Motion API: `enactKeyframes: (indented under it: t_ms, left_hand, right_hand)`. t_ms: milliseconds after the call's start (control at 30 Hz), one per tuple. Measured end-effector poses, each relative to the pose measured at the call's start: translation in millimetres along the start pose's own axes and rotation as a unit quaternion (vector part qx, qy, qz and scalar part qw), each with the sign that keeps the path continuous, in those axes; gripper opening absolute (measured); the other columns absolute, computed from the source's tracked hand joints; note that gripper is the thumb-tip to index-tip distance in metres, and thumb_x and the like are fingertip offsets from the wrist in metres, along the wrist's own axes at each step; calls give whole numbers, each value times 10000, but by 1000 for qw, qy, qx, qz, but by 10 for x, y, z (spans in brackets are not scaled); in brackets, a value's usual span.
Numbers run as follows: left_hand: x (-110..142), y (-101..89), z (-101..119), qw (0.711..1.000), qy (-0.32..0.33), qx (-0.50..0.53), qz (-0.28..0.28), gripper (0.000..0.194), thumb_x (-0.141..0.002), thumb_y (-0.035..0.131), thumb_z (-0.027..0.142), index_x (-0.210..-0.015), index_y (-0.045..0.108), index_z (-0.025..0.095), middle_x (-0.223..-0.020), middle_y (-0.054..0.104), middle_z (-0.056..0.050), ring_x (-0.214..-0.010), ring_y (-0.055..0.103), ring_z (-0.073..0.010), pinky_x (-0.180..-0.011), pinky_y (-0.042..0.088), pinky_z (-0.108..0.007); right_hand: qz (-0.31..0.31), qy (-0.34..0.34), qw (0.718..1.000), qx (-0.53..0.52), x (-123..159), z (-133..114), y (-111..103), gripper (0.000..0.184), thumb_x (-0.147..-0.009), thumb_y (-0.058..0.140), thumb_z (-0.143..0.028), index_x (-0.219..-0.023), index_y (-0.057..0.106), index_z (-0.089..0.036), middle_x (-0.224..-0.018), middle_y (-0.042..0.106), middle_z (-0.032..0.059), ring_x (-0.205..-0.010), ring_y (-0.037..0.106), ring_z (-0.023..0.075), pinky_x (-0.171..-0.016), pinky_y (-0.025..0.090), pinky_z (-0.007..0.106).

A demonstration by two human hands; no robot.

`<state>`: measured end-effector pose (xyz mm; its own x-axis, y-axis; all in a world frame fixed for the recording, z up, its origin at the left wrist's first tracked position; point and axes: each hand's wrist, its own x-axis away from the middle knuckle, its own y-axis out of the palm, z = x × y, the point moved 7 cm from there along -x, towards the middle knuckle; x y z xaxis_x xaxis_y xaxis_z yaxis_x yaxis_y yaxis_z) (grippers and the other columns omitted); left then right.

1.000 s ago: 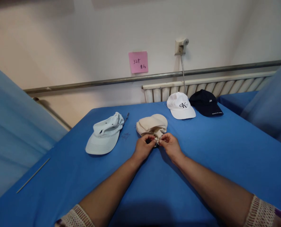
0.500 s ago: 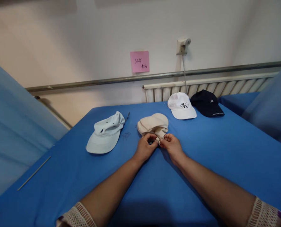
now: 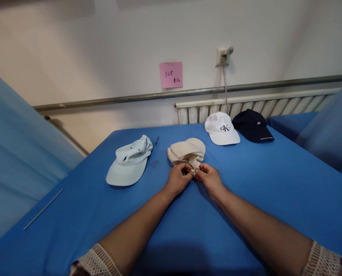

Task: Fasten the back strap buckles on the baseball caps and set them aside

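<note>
A beige cap (image 3: 185, 150) lies at the middle of the blue-covered surface, its brim pointing away from me. My left hand (image 3: 179, 178) pinches the near edge of the cap, at what looks like its back strap. Close beside it, my right hand (image 3: 209, 177) pinches the same bunched part from the other side. The fingertips of both hands almost meet, and they hide the fine detail of the strap. To the left rests a light blue cap (image 3: 132, 161) with a small dark logo, its brim toward me.
A white cap (image 3: 221, 128) and a black cap (image 3: 253, 125) sit side by side at the back right. A thin stick (image 3: 43, 209) lies near the left edge. Behind are a radiator (image 3: 245, 107), a metal rail (image 3: 142, 97) and a pink note (image 3: 171, 74). Curtains hang on both sides.
Both hands stay at the near edge of the beige cap, with only slight finger movement. The whole view has shifted a little; the caps have not visibly moved.
</note>
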<state>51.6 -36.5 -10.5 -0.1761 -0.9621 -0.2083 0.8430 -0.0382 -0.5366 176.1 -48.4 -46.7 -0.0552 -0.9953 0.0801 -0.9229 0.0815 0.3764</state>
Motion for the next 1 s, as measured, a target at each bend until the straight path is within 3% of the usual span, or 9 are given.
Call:
enactKeyframes:
  t_ms: [133, 267, 333, 467, 633, 767, 1000]
  left_hand:
    - [-8, 21, -1, 1000, -2, 26, -18, 89, -732, 623, 189, -791, 678, 151, -753, 688, -11, -673, 601, -128, -633, 455, -239]
    - [5, -13, -32, 1000, 0, 8, 21, 107, -762, 614, 194, -848, 667, 157, -815, 696, -26, -737, 621, -149, -690, 473, -268]
    - [36, -39, 23, 998, 28, -45, 38, 86, -795, 609, 221, -842, 662, 172, -833, 695, -29, -797, 622, -170, -751, 466, -301]
    - [142, -12, 227, 979, 115, -165, 21, 159, -846, 594, 299, -963, 651, 209, -956, 684, -48, -945, 598, -218, -873, 421, -376]
    - [208, 76, 314, 959, 165, -230, -15, 319, -779, 665, 212, -1089, 589, 193, -1045, 661, -65, -1012, 572, -239, -953, 370, -427]
    - [194, 86, 329, 955, 189, -229, -13, 259, -870, 559, 200, -1126, 597, 211, -1095, 647, -62, -1073, 556, -214, -1004, 337, -424]
    - [48, 49, 209, 980, 149, -117, -67, 266, -924, 442, 206, -1080, 658, 212, -1006, 651, -67, -960, 582, -184, -871, 439, -324]
  right_hand:
    - [1, 16, 1000, -17, 12, 19, -3, 183, -570, 720, -249, -713, 655, -156, -652, 621, -5, -585, 513, 108, -560, 389, 236]
    - [2, 26, 998, -53, 16, 39, 11, 240, -564, 770, -298, -717, 643, -164, -679, 630, -6, -607, 535, 106, -601, 425, 244]
    - [7, 29, 997, -75, 22, 33, 11, 273, -561, 792, -324, -721, 629, -173, -685, 623, -17, -607, 534, 99, -615, 437, 244]
    - [19, 30, 993, -112, 34, 11, -5, 326, -551, 813, -376, -684, 586, -182, -641, 588, -38, -611, 543, 102, -630, 454, 248]
    - [59, 3, 998, -10, 21, -14, -106, 346, -567, 792, -423, -652, 568, -173, -561, 568, -39, -527, 497, 97, -532, 392, 237]
    - [88, -12, 995, 45, 8, -74, -164, 358, -553, 801, -421, -626, 553, -174, -511, 559, -41, -476, 480, 94, -477, 354, 232]
    - [90, 41, 994, -40, 51, -108, -144, 486, -520, 838, -372, -842, 514, -206, -610, 679, 25, -559, 648, 192, -435, 422, 240]
